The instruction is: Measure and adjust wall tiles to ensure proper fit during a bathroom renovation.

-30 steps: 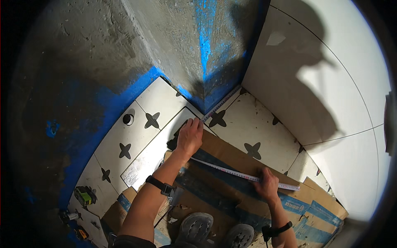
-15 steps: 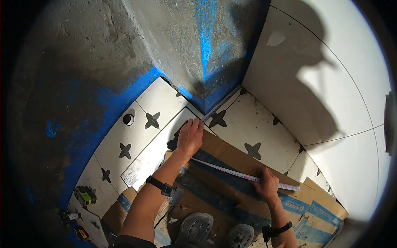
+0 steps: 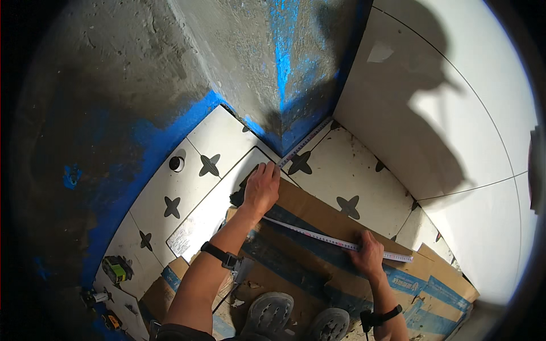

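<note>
A white tape measure blade (image 3: 310, 233) runs from the far wall corner, under my left hand and down to the right across the cardboard. My left hand (image 3: 263, 186) has its fingers closed on the blade beside the projecting wall corner. Farther down, my right hand (image 3: 368, 254) grips the same blade, whose loose end sticks out past it to the right. Beyond my left hand, the blade lies along the foot of the blue-edged wall. Both wrists wear black straps. A dark patch (image 3: 239, 196) beside my left hand is too unclear to name.
Cardboard (image 3: 307, 199) with blue tape covers the floor around my grey clogs (image 3: 270, 315). White floor tiles (image 3: 364, 170) carry dark star shapes. A white roll-shaped piece (image 3: 177, 164) and a green-and-black tool (image 3: 117, 269) lie left. A rough wall (image 3: 244, 62) projects; a white tiled wall (image 3: 392, 96) stands right.
</note>
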### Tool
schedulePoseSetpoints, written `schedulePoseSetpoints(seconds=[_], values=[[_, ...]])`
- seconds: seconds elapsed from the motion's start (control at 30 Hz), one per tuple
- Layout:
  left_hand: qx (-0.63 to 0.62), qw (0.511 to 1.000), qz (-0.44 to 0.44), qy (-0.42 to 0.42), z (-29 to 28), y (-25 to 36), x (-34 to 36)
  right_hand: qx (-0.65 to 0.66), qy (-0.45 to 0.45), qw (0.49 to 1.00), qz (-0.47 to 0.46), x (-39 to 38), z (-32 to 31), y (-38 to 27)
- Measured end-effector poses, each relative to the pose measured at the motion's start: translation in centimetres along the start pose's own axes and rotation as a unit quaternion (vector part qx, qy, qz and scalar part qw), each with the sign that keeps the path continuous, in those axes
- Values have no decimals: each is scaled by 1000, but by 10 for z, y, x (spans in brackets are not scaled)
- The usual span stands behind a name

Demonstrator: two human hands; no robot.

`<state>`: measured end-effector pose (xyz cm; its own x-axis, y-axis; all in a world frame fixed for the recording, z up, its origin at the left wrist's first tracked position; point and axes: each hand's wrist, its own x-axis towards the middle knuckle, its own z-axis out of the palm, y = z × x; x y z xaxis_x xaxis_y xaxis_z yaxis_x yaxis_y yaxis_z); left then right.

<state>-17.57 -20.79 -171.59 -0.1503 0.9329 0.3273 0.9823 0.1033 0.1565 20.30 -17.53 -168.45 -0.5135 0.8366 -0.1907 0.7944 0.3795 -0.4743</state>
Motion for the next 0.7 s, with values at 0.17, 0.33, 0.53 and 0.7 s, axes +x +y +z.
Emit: schedulePoseSetpoints(seconds=[0.17, 0.33, 0.53, 0.7], values=[[-8, 1000, -2, 3, -2, 1, 1, -10, 24, 999, -22, 0, 3, 5], [-6, 1000, 4, 15, -3, 1, 1, -7, 13, 1000, -6, 0, 0, 0], [-3, 1000, 0, 6, -5, 3, 2, -6, -4, 1000, -7, -1, 2, 6], [12, 1000, 3, 0, -2, 1, 1, -15, -3, 1000, -6, 0, 2, 3]])
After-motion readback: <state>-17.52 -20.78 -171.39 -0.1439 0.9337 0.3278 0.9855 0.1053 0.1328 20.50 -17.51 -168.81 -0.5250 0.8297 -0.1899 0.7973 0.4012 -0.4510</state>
